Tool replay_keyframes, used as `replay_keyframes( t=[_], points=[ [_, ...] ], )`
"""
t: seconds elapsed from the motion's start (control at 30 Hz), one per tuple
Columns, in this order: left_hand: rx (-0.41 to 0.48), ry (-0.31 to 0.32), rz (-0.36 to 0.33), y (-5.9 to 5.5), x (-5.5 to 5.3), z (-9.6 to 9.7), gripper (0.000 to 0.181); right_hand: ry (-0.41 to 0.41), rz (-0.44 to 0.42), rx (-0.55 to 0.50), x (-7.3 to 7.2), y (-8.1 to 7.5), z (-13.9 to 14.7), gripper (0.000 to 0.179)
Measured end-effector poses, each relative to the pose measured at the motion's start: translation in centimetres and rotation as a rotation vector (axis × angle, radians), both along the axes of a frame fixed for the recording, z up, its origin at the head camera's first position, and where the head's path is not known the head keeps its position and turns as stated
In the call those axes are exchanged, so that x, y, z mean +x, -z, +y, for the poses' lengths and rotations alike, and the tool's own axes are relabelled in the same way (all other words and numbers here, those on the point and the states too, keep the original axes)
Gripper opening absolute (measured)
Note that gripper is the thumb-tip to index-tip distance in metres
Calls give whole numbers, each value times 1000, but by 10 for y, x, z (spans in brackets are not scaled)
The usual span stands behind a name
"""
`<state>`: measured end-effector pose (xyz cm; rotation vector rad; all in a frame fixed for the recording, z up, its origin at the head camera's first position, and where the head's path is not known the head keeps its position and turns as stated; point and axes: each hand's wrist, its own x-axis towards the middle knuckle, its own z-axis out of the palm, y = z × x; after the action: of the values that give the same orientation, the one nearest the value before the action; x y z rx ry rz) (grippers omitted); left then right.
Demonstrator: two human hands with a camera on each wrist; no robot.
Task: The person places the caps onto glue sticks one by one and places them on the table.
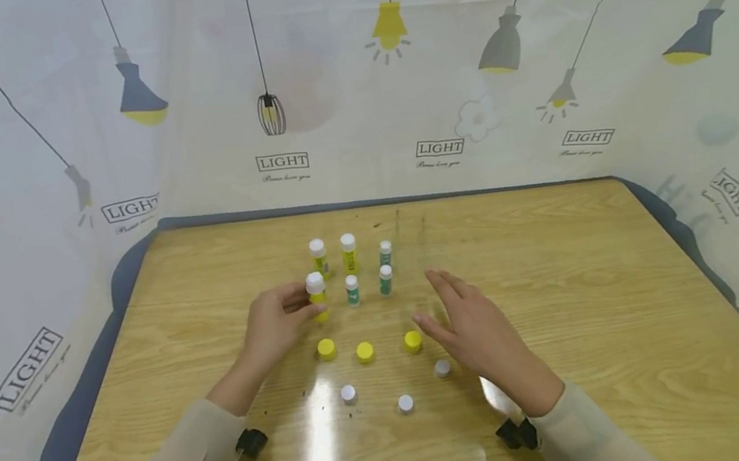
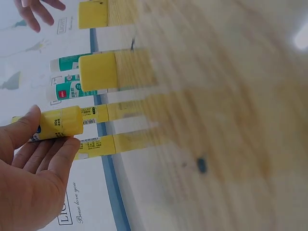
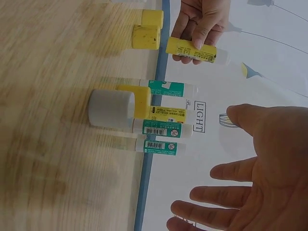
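In the head view my left hand (image 1: 276, 322) pinches a yellow glue stick (image 1: 316, 287) between thumb and fingers. The stick is upright with its white end on top, and the left wrist view shows its yellow base (image 2: 72, 120) raised above the tabletop. Behind it stand two more yellow glue sticks, one at the left (image 1: 319, 253) and one beside it (image 1: 349, 253). Green glue sticks (image 1: 353, 293) stand to their right. My right hand (image 1: 478, 325) hovers near a yellow cap (image 1: 413, 341), fingers spread and holding nothing, its palm (image 3: 284, 163) showing in the right wrist view.
Yellow caps (image 1: 365, 352) lie in a row in front of the glue sticks. Closer to me, several small white caps (image 1: 405, 403) are scattered on the wooden table (image 1: 560, 274). A lamp-printed curtain (image 1: 352, 107) encloses the table's back and sides.
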<state>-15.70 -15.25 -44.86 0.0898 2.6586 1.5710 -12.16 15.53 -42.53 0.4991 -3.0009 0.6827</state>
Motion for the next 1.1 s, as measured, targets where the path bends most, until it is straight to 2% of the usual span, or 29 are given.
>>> replay_keyframes(
  t=[0.37, 0.53, 0.8, 1.1],
  points=[
    [56, -22, 16, -1, 11, -8, 42, 2, -13, -12, -2, 4, 1, 74],
    [69, -7, 22, -4, 17, -5, 42, 4, -24, -39, -3, 7, 1, 71],
    [70, -15, 68, -4, 19, -3, 40, -21, -16, -54, -3, 11, -2, 63],
    [116, -44, 52, -5, 24, -2, 39, -31, -19, -47, -3, 14, -5, 61]
  ],
)
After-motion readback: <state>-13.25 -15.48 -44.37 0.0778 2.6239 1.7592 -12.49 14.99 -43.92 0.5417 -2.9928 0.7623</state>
